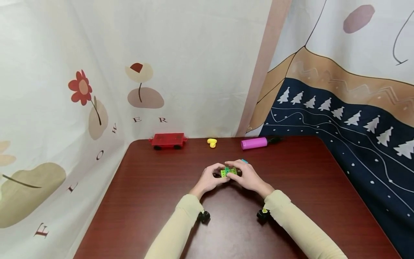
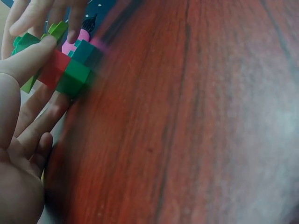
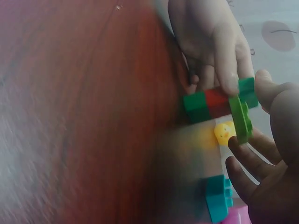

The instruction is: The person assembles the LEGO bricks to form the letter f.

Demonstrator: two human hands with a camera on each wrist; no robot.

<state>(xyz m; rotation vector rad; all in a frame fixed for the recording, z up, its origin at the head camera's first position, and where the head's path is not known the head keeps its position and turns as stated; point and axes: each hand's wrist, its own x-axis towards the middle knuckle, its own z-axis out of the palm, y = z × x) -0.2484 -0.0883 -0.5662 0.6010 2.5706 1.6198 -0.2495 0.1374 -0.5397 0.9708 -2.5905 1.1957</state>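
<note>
Both hands meet over the middle of the table at a small toy building-block stack [image 1: 229,172]. In the left wrist view it shows a red block [image 2: 54,69], green blocks and a lime plate across them. My left hand [image 1: 209,180] grips the stack, thumb on the upper side and fingers beneath. My right hand [image 1: 249,177] pinches the top part; in the right wrist view its thumb is at the upper green block [image 3: 248,92] and a fingertip at the lime plate [image 3: 240,120]. A teal block [image 3: 217,198] lies apart, just beyond my right hand.
Along the table's [image 1: 145,212] far edge stand a red wheeled toy wagon [image 1: 168,140], a small yellow duck [image 1: 212,142] and a magenta cylinder [image 1: 254,143] with a dark tufted end. Printed curtains hang close behind the table.
</note>
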